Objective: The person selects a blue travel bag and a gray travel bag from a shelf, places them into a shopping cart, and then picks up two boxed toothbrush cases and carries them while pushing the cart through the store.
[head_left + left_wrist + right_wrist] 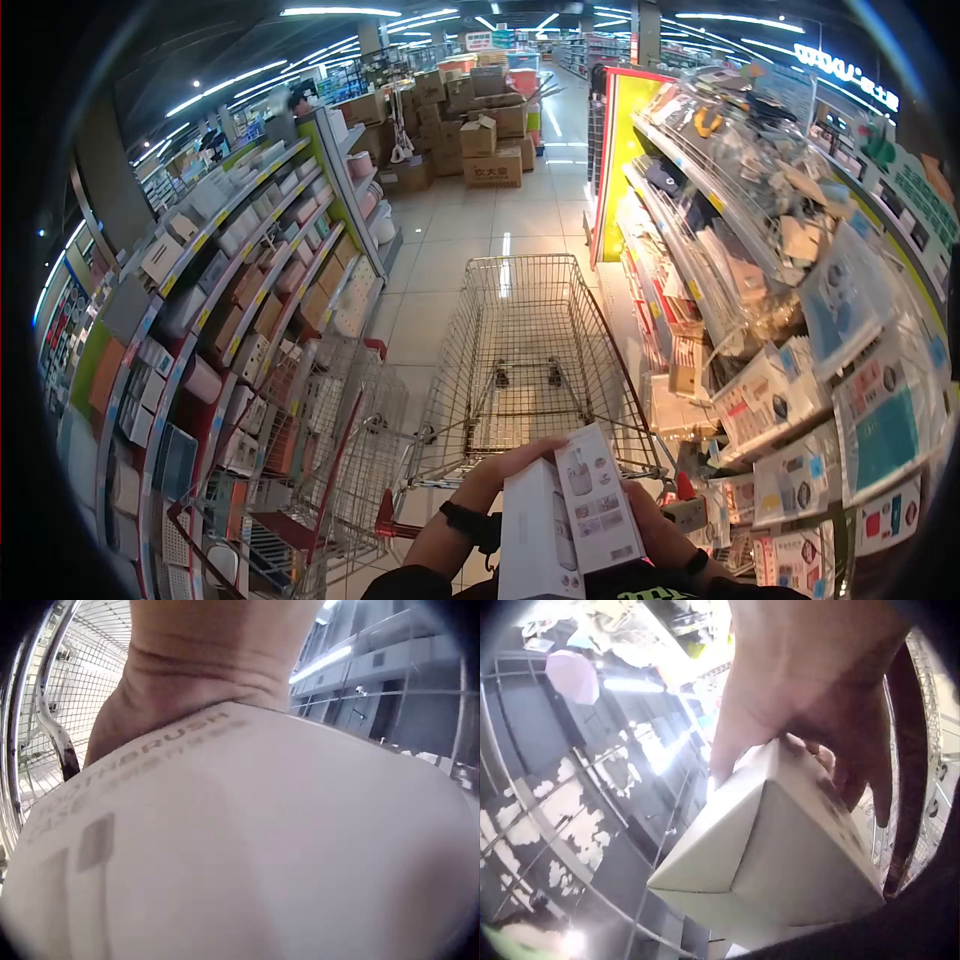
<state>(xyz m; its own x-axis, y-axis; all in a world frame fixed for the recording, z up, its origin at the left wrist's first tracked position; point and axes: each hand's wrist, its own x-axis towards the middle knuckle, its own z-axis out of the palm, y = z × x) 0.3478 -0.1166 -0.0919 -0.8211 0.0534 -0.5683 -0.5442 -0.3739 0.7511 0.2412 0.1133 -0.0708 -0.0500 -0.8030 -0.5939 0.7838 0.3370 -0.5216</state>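
Two white printed cartons stand side by side before my chest in the head view. My left hand [508,466] grips the left one, a toothbrush case box [530,540], with its fingers mostly hidden behind the carton. Lettering reading "TOOTHBRUSH CASE" shows on the white box [247,825] close up in the left wrist view. On the other side, my right hand [652,525] holds a white box [597,500] with product pictures and small text. Thumb and fingers straddle that carton's end in the right wrist view, where the hand [802,697] comes down from above.
A wire shopping cart [520,350] stands directly ahead, its red-ended handle below the boxes. Another cart [350,460] is at the left. Shelves of boxed goods [230,290] line the left, hanging packets [890,420] the right. Stacked cardboard cartons [490,140] stand farther up the aisle.
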